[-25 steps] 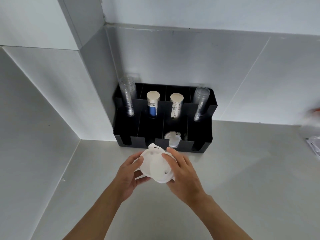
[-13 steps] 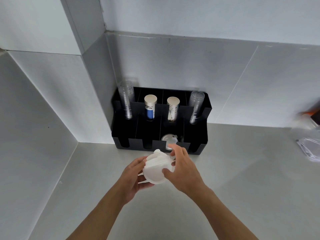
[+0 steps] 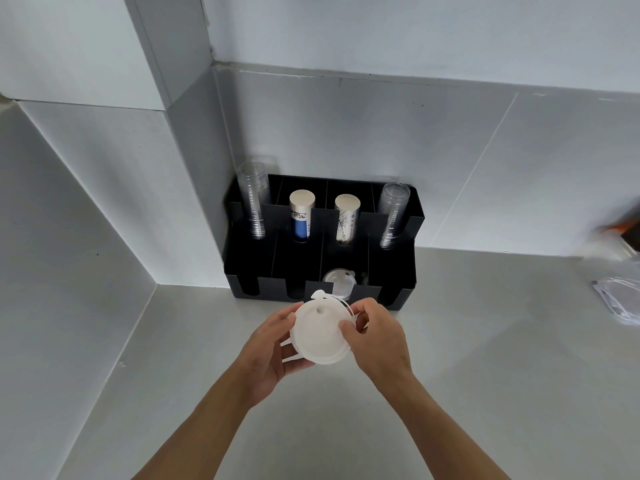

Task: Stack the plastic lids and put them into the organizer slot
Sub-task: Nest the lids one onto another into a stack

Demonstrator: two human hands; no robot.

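Observation:
A stack of white plastic lids (image 3: 320,334) is held in the air just in front of the black organizer (image 3: 394,271), flat face toward me. My left hand (image 3: 268,351) cups the stack from the left and below. My right hand (image 3: 379,337) pinches its right edge with thumb and fingers. In the organizer's third front slot from the left sits another lid (image 3: 338,280), partly hidden behind the slot wall and the held stack.
The organizer's back slots hold two clear cup stacks (image 3: 255,199) (image 3: 393,213) and two paper cup stacks (image 3: 302,216) (image 3: 346,216). Walls close in at the left and behind. A blurred bag and plastic items (image 3: 620,289) lie at the counter's right edge.
The lid stack has risen slightly toward the organizer's front. My right hand has shifted from covering the stack's face to pinching its right edge. The view has tilted a little.

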